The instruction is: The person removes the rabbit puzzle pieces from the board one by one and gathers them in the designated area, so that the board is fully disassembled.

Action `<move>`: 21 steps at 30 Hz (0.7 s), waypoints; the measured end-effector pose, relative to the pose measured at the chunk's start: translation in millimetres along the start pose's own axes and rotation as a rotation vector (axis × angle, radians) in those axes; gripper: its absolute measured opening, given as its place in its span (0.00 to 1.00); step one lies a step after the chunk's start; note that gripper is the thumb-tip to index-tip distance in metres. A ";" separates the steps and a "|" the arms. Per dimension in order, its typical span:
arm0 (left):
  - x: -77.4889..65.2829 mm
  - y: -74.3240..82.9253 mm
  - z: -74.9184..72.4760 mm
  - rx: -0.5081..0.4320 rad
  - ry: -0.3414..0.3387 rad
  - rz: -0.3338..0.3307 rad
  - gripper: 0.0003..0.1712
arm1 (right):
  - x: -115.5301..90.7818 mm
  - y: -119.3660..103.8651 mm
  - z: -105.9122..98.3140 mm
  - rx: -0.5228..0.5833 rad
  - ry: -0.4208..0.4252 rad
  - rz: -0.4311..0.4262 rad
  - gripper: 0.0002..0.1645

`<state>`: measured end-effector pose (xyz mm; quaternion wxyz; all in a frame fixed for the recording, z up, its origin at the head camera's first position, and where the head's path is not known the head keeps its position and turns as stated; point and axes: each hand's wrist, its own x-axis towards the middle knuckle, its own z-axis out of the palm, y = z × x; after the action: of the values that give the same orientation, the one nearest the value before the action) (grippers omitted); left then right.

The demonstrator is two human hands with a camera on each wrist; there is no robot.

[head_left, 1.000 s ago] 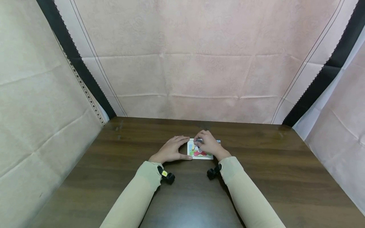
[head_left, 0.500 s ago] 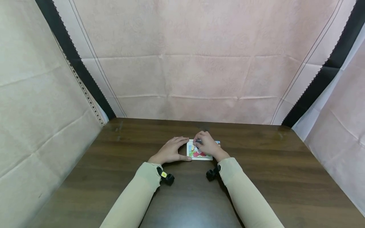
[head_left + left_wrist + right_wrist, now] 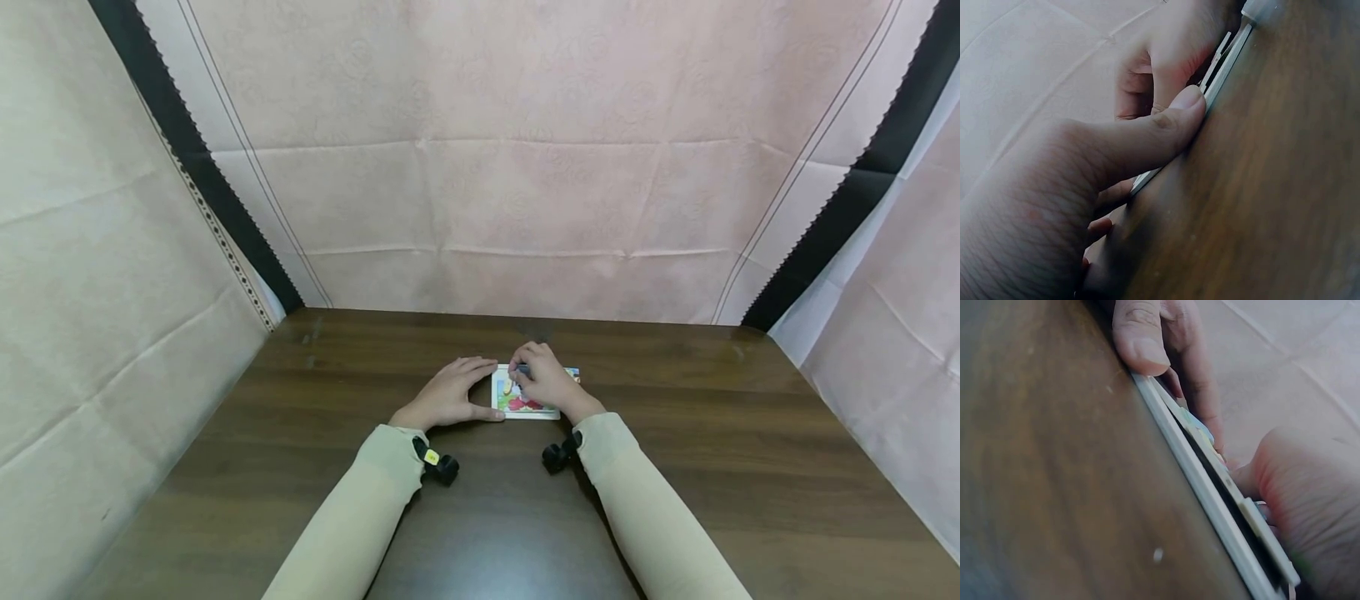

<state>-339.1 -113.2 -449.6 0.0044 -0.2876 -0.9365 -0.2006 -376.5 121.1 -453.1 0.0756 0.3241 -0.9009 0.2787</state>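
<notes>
A small picture puzzle [image 3: 504,402], brightly coloured with a white border, lies flat on the table in the head view. My left hand [image 3: 444,396] holds its left side, thumb at the near corner, fingers at the far one. The left thumb [image 3: 1141,353] presses on the white edge in the right wrist view. Over the puzzle, my right hand [image 3: 553,383] has its fingers bent and pinches a small dark bluish piece [image 3: 524,369], mostly hidden by the fingers. Thin layers [image 3: 1266,537] sit raised above the frame [image 3: 1191,469] at its right end, with a dark gap between.
The brown wooden table [image 3: 480,517] extends around both arms. Pale cloth [image 3: 480,192] hangs behind it and on both sides, with dark strips near the corners. A black wrist camera [image 3: 442,471] sits on the left wrist, another camera [image 3: 557,457] on the right.
Both hands and the puzzle stay nearly where they were. Only a slight shift of the whole head view shows.
</notes>
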 end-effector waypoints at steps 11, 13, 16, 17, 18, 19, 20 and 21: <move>4.3 2.7 -1.7 -0.003 0.000 0.003 0.62 | -1.8 3.2 -3.4 -0.018 0.033 -0.027 0.02; 4.0 3.1 -1.7 -0.009 0.006 0.007 0.62 | -2.7 3.1 -3.5 -0.022 0.043 -0.031 0.03; 2.6 2.6 -0.8 -0.016 0.008 0.010 0.61 | -4.5 2.0 -2.8 -0.010 0.047 -0.036 0.02; 1.9 2.3 -0.3 -0.014 0.006 0.008 0.62 | -5.2 1.4 -2.6 -0.004 0.045 -0.039 0.03; 1.4 1.9 0.2 -0.015 0.004 0.005 0.61 | -5.7 0.9 -2.4 0.004 0.046 -0.042 0.02; 1.0 1.5 0.8 -0.012 0.003 0.001 0.61 | -5.9 0.4 -2.4 0.012 0.045 -0.047 0.02; 0.8 0.9 1.5 -0.008 0.003 -0.002 0.61 | -6.1 0.1 -2.6 0.016 0.045 -0.051 0.02; 0.7 0.6 2.0 -0.005 0.002 -0.004 0.61 | -6.2 0.2 -2.8 0.014 0.045 -0.056 0.03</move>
<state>-339.1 -111.6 -451.1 0.0040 -0.2855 -0.9365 -0.2034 -371.9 126.1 -452.9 0.1013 0.3433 -0.8876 0.2899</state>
